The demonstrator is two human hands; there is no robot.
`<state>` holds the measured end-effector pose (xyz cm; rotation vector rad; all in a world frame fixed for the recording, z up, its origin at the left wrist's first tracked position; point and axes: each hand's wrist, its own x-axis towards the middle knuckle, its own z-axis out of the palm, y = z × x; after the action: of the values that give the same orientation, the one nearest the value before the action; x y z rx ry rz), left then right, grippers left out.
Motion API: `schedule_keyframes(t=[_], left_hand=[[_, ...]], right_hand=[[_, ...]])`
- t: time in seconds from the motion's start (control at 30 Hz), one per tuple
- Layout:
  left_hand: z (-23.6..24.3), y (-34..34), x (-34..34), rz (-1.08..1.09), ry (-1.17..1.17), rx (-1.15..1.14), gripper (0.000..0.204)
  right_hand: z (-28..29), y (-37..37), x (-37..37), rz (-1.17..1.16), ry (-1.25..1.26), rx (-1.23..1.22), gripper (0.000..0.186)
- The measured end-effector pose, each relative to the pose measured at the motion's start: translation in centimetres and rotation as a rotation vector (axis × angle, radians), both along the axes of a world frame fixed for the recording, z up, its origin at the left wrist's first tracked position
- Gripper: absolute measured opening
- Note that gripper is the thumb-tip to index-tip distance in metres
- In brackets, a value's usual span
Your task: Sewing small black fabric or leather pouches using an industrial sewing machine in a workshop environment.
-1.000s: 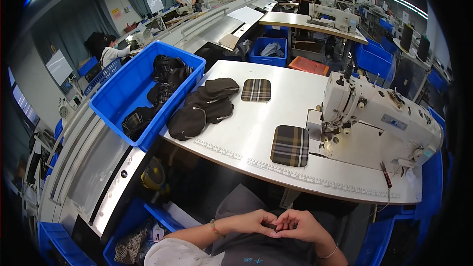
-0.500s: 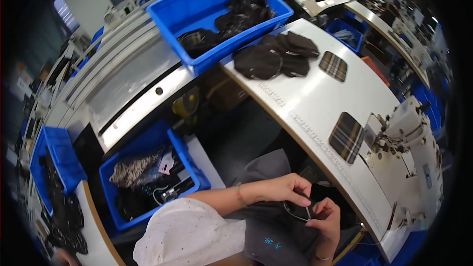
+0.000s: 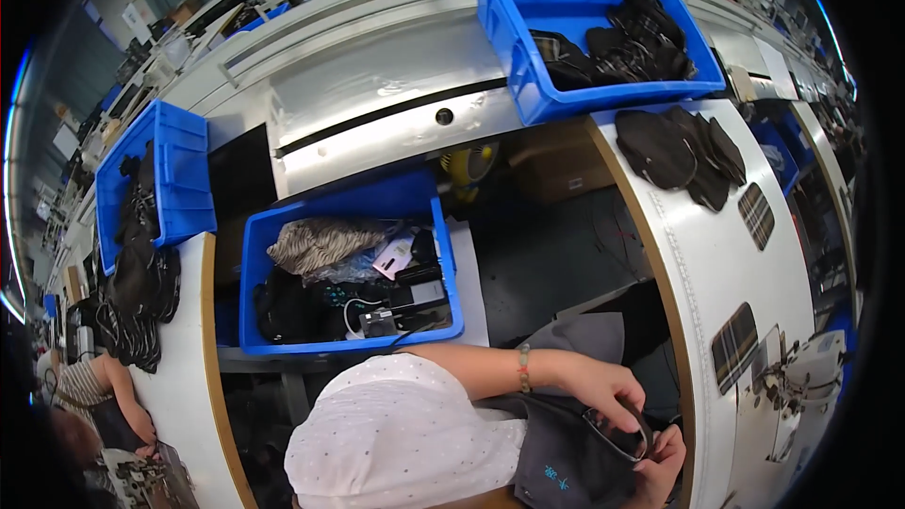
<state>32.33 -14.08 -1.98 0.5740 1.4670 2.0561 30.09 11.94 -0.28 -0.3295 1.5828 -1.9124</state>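
A small dark phone-like object (image 3: 617,435) is pinched over the lap, below the desk (image 3: 716,254) edge: the left hand (image 3: 603,386) is curled over its upper end and the right hand (image 3: 660,460) is closed under its lower end. Exactly what the object is cannot be told. A slip seems possible, since only fingertips hold it above a dark grey garment (image 3: 566,471), and it could drop to the floor under the desk. Left of the desk, a blue bin (image 3: 351,273) of cloth, cables and oddments sits near the left elbow and could be knocked. On the desk lie dark fabric pieces (image 3: 674,146) and plaid patches (image 3: 735,347); a sewing machine (image 3: 801,386) stands at its near end. Behind the desk, another blue bin (image 3: 584,28) holds dark parts.
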Motion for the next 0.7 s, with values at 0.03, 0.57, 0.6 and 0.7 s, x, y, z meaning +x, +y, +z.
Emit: schedule_keyframes(t=[0.03,0.57,0.6,0.7], left_hand=[[0.5,0.3,0.3,0.016,0.056,-0.098,0.036],[0.9,3.4,-0.2,0.438,0.437,-0.476,0.027],[0.0,4.0,-0.4,0.414,0.387,-0.469,0.030],[-0.7,4.4,-0.8,0.382,0.373,-0.315,0.032]], right_hand=[[0.3,-1.1,0.1,-0.008,0.061,-0.023,0.045],[2.0,-1.2,-1.3,0.108,0.395,0.362,0.014],[2.4,-1.3,-1.4,0.114,0.438,0.422,0.017],[2.3,-0.5,-1.1,0.055,0.472,0.475,0.015]])
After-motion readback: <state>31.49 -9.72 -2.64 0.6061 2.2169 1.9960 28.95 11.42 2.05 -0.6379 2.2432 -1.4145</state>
